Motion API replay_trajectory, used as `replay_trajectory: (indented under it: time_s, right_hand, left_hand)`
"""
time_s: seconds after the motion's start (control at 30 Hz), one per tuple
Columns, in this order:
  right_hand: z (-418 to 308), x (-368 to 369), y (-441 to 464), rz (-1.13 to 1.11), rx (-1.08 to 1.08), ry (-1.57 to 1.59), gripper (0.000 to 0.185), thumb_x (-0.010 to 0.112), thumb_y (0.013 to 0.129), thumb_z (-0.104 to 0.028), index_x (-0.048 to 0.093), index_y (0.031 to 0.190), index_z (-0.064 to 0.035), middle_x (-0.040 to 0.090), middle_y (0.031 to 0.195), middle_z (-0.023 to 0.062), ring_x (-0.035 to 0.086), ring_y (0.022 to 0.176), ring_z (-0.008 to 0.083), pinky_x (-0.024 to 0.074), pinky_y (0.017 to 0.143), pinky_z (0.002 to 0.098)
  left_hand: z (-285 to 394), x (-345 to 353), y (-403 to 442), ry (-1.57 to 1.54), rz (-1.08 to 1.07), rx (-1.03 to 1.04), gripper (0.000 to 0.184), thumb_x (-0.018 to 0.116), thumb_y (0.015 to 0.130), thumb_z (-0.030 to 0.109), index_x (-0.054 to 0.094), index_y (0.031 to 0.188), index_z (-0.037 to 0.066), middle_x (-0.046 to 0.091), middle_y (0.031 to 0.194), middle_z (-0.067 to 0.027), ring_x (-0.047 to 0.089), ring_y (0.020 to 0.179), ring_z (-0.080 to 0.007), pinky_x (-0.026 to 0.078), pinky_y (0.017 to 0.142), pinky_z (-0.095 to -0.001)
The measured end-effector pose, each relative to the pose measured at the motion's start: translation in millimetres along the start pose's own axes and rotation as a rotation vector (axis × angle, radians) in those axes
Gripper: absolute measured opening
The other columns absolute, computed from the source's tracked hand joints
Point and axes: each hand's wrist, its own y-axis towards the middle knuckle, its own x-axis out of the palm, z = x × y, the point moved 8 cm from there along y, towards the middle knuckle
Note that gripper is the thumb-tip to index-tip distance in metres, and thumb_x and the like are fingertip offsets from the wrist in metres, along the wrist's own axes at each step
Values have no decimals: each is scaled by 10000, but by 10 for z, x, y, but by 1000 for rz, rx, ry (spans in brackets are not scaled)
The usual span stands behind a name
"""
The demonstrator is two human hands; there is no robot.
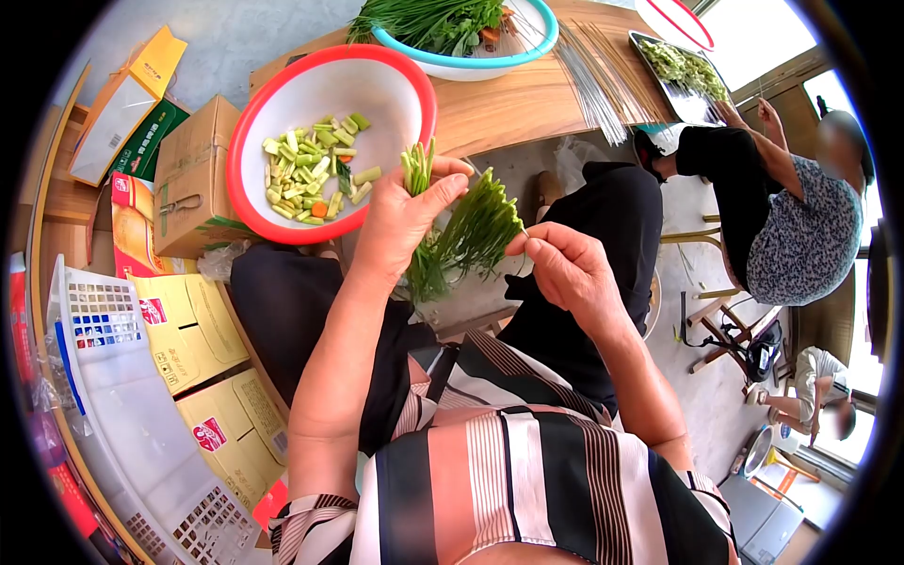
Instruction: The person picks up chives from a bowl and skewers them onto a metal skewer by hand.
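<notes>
My left hand is closed round a bunch of green chives, with pale cut stalk ends poking up above the thumb. The long leaves hang down between my hands, over my lap. My right hand pinches the end of a thin skewer at the right edge of the bunch; most of the skewer is hidden in the greens. Just beyond my left hand stands a white basin with a red rim, holding cut green vegetable pieces and some orange bits.
On the wooden table are a blue-rimmed basin of greens, loose skewers and a tray of skewered food. Cartons and a white plastic basket stand left. A co-worker sits right; another person is farther back.
</notes>
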Motion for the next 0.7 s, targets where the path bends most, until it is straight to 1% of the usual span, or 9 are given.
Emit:
replay_trajectory:
  time_s: [0.03, 0.1, 0.13, 0.2, 0.43, 0.53, 0.6, 0.67, 0.7]
  right_hand:
    - [12, -27, 15, 23, 8, 39, 202, 528, 974, -175, 644, 1003, -13, 404, 580, -110, 324, 506, -17, 228, 451, 170]
    - [-9, -74, 80, 98, -11, 39, 186, 553, 962, -167, 641, 1009, -10, 423, 588, -110, 330, 509, -19, 234, 454, 167]
    - [-30, -130, 107, 179, -32, 39, 176, 578, 950, -160, 639, 1015, -8, 442, 596, -110, 336, 511, -21, 240, 456, 165]
    - [-95, -126, 179, 200, -70, 46, 170, 631, 917, -137, 634, 1026, -6, 491, 624, -102, 360, 526, -24, 254, 461, 162]
    - [-221, 5, 374, 175, -165, 45, 149, 650, 891, -99, 606, 986, 8, 668, 746, 19, 537, 605, 18, 374, 511, 176]
    - [-279, 50, 357, 119, -183, 174, 119, 641, 898, -97, 595, 934, 7, 649, 724, 9, 551, 595, 37, 387, 517, 179]
    - [-251, 27, 392, 124, -216, 248, 110, 639, 902, -101, 598, 915, 0, 611, 670, -25, 497, 522, 24, 346, 472, 172]
    - [-181, -97, 401, 231, -185, 194, 113, 637, 910, -126, 609, 938, -21, 486, 582, -68, 320, 424, -1, 229, 387, 178]
    - [-174, -115, 407, 238, -183, 196, 115, 644, 906, -126, 607, 932, -20, 457, 568, -68, 318, 413, 7, 224, 376, 182]
  left_hand:
    - [-90, -37, 40, 0, 1, 0, 146, 682, 874, 169, 670, 941, 39, 644, 767, -3, 519, 557, -33, 278, 425, -170]
    - [80, -26, 82, 258, -2, 349, 150, 673, 887, 179, 664, 931, 36, 639, 772, 12, 429, 506, -4, 260, 424, -169]
    - [131, 0, 41, 256, -5, 347, 150, 673, 887, 179, 664, 931, 36, 639, 772, 12, 429, 506, -4, 260, 424, -169]
    - [-69, 158, -49, 166, -145, -101, 132, 681, 877, 141, 655, 895, 12, 613, 760, 3, 561, 686, -68, 447, 642, -218]
    - [-257, 436, -124, 141, -369, -101, 182, 674, 887, 181, 659, 916, 2, 609, 751, 11, 552, 660, -73, 466, 614, -238]
    - [-184, 406, -142, 132, -394, -149, 217, 624, 922, 215, 663, 949, 3, 633, 796, 2, 571, 692, -76, 467, 626, -231]
    - [-200, 376, -139, 113, -395, -191, 249, 582, 951, 242, 666, 977, 9, 652, 833, -5, 585, 718, -80, 464, 635, -221]
    - [-90, 217, -51, 142, -191, 29, 323, 506, 988, 278, 671, 1010, 2, 680, 888, -31, 616, 778, -94, 479, 682, -228]
    - [-42, 139, -16, 197, -115, 89, 267, 548, 969, 216, 672, 1030, -12, 690, 911, -47, 623, 821, -99, 488, 733, -241]
